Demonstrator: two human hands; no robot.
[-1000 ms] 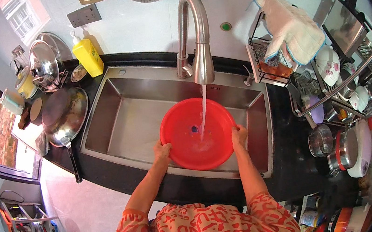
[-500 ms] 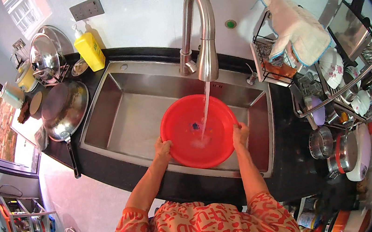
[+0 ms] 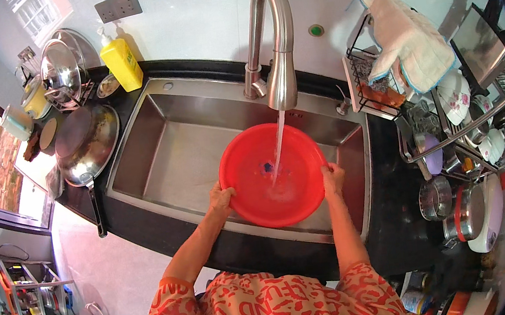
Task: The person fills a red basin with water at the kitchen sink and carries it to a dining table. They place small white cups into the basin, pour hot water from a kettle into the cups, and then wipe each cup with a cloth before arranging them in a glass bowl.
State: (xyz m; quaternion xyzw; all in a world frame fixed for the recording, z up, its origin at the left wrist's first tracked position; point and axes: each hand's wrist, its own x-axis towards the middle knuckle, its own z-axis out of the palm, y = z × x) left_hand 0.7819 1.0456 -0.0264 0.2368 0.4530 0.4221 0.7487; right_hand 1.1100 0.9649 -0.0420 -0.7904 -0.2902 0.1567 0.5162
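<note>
A round red plastic basin [image 3: 246,206] is held over the right part of the steel sink [image 3: 159,154], under a running stream of water. My left hand [image 3: 222,200] is closed on its left rim, thumb on top. On the opposite rim my right hand [image 3: 332,179] is closed too, its other fingers partly hidden by the basin. Water from the curved steel faucet [image 3: 283,77] splashes near the middle of the basin, beside a small dark blue mark on its bottom. The basin's underside is out of sight.
Behind the sink's left corner stands a yellow pump bottle [image 3: 121,63]. A wok [image 3: 88,144] lies upside down on the black counter, left of the sink. At the right are a dish rack [image 3: 453,131] with bowls, a cream cloth mitt [image 3: 406,41] and steel pots [image 3: 467,212].
The basin and both hands have shifted very slightly right and up in view. The grip on the rim stays the same, and water keeps running into the basin.
</note>
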